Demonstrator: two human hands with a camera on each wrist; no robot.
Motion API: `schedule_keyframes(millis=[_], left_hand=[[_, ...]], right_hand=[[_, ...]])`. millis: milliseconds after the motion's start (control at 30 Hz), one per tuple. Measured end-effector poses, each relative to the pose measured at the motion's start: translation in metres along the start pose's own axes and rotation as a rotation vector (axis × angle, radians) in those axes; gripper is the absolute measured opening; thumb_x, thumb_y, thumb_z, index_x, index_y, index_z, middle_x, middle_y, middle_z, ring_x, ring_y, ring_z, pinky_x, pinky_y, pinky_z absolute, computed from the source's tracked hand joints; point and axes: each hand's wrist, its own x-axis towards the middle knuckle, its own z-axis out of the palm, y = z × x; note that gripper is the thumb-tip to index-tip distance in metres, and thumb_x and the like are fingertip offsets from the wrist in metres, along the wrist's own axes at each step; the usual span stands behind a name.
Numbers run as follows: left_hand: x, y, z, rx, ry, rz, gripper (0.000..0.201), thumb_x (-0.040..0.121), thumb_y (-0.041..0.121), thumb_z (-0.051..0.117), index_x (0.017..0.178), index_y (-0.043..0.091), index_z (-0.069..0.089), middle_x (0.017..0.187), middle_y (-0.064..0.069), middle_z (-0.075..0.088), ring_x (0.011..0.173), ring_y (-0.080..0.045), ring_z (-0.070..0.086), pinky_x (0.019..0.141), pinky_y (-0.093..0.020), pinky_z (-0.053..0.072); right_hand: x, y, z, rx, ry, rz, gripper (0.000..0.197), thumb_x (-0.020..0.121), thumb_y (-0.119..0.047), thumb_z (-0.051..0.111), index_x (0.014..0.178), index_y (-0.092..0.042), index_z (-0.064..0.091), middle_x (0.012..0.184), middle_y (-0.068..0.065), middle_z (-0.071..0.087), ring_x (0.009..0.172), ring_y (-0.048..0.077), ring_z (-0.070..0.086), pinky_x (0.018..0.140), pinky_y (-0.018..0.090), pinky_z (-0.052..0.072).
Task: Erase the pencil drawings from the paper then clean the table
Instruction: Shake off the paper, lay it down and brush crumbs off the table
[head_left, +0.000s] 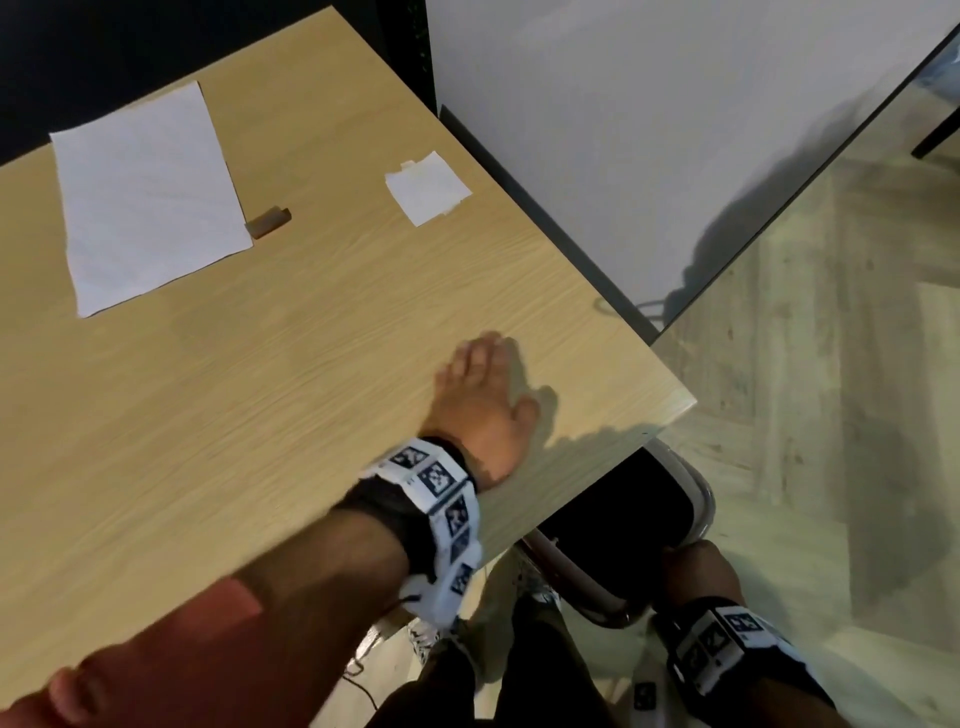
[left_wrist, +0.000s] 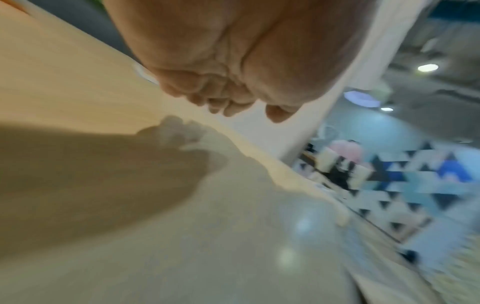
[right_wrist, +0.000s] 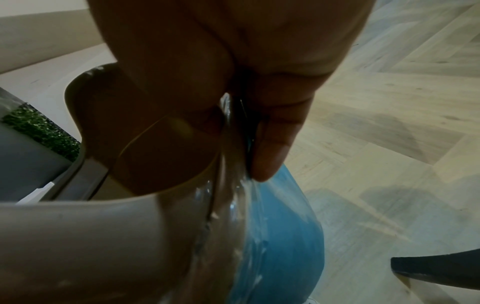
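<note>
My left hand (head_left: 485, 397) lies flat, palm down, on the desk (head_left: 291, 374) near its front right corner, fingers straight and together, thumb spread toward the edge. From the left wrist view I see the palm (left_wrist: 221, 51) from below with the fingers extended over the wood and the hand's shadow on the surface under it; that picture is blurred, so I cannot tell how firmly the palm presses. It holds nothing.

My right hand (head_left: 696, 569) is down below the desk edge, beside the dark chair seat (head_left: 618, 519). In the right wrist view its fingers (right_wrist: 272, 144) are curled around clear crinkled plastic (right_wrist: 228, 185) with something blue (right_wrist: 280, 226) inside or behind it; it looks like a bag or wrapping, but I cannot tell exactly which. A pale curved tube of the chair frame (right_wrist: 78, 236) runs just beside that grip.

The paper (head_left: 148, 200) lies flat at the far left of the desk, well apart from my left hand; any pencil marks on it are too faint for me to make out. A small brown eraser (head_left: 269, 222) sits just beside the paper's right edge, touching or nearly touching it. A smaller folded white piece of paper or tissue (head_left: 428, 188) lies farther right, near the desk's far right edge, next to the white partition (head_left: 649, 130). Pale wooden flooring (head_left: 831, 415) shows to the right.
</note>
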Motion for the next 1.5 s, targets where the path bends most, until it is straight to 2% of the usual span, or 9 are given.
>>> schedule_keyframes(millis=[267,467,733,833,1033,1167,1300,1400,1500], left_hand=[[-0.055,0.061,0.035,-0.064,-0.304,0.409,0.063,0.097,0.048,0.020,0.150,0.015,0.015,0.159,-0.010,0.006,0.145,-0.028,0.003,0.117,-0.047,0.003],[-0.067,-0.030,0.016,0.029,-0.032,-0.451,0.089,0.084,0.068,0.012,0.145,0.014,-0.024,0.149,-0.010,-0.036,0.137,-0.029,-0.031,0.115,-0.048,-0.011],[-0.065,0.078,0.037,-0.110,-0.322,0.360,0.075,0.094,0.060,0.021,0.149,0.022,-0.012,0.157,0.004,-0.018,0.142,-0.014,-0.020,0.114,-0.035,-0.012],[-0.030,0.074,0.033,-0.072,-0.013,0.257,0.076,0.095,0.051,0.032,0.149,0.020,-0.011,0.158,0.001,-0.016,0.143,-0.015,-0.017,0.115,-0.035,-0.010],[-0.035,0.089,0.052,0.214,-0.374,0.581,0.060,0.099,0.046,0.022,0.148,0.012,0.022,0.158,-0.007,0.014,0.145,-0.023,0.002,0.114,-0.042,-0.006],[-0.017,0.086,0.046,0.063,-0.004,0.420,0.065,0.094,0.041,0.035,0.149,0.013,0.014,0.160,-0.005,-0.001,0.145,-0.020,-0.005,0.117,-0.041,-0.004],[-0.024,0.083,0.043,0.134,-0.372,0.471,0.058,0.099,0.043,0.027,0.149,0.013,0.022,0.160,-0.008,0.003,0.145,-0.022,0.001,0.117,-0.041,-0.001],[-0.046,0.075,0.033,-0.093,-0.494,0.544,0.042,0.102,0.034,0.027,0.113,0.008,0.059,0.108,-0.007,0.063,0.096,-0.024,0.056,0.090,-0.041,0.041],[-0.052,0.055,0.025,-0.159,-0.239,0.467,0.038,0.101,0.035,0.030,0.084,0.010,0.053,0.073,0.000,0.050,0.065,-0.021,0.047,0.067,-0.036,0.038]], right_hand=[[-0.001,-0.003,0.001,-0.041,-0.031,-0.004,0.026,0.090,-0.014,0.057,0.067,-0.009,0.047,0.069,0.007,0.050,0.065,0.025,0.050,0.064,0.030,0.040],[-0.004,0.000,0.002,-0.045,0.000,0.003,0.016,0.089,-0.014,0.057,0.076,-0.007,0.051,0.063,0.005,0.047,0.067,0.026,0.052,0.064,0.030,0.041],[0.003,0.002,0.002,-0.121,-0.083,-0.103,0.020,0.088,-0.020,0.061,0.086,-0.001,0.068,0.077,0.013,0.063,0.067,0.026,0.058,0.060,0.027,0.047],[0.003,0.005,-0.001,-0.060,-0.025,-0.032,0.026,0.090,-0.021,0.056,0.069,-0.006,0.056,0.081,0.014,0.065,0.069,0.027,0.061,0.059,0.026,0.043],[0.004,0.008,-0.006,-0.254,-0.073,-0.110,0.018,0.093,-0.023,0.053,0.100,-0.011,0.065,0.108,0.014,0.063,0.100,0.029,0.062,0.078,0.030,0.046],[0.010,0.013,-0.001,-0.207,-0.013,-0.079,0.016,0.092,-0.021,0.051,0.080,-0.010,0.057,0.078,0.010,0.054,0.070,0.027,0.051,0.060,0.027,0.039],[0.011,0.013,-0.001,-0.203,-0.010,-0.063,0.024,0.091,-0.020,0.054,0.068,-0.013,0.052,0.070,0.005,0.049,0.072,0.028,0.055,0.058,0.026,0.040],[0.015,0.010,0.001,-0.249,-0.043,-0.076,0.016,0.089,-0.021,0.057,0.077,-0.011,0.058,0.076,0.006,0.051,0.081,0.029,0.062,0.065,0.028,0.042],[0.019,0.010,0.004,-0.188,-0.026,-0.069,0.026,0.090,-0.020,0.055,0.065,-0.012,0.052,0.076,0.009,0.057,0.069,0.027,0.055,0.062,0.029,0.042]])
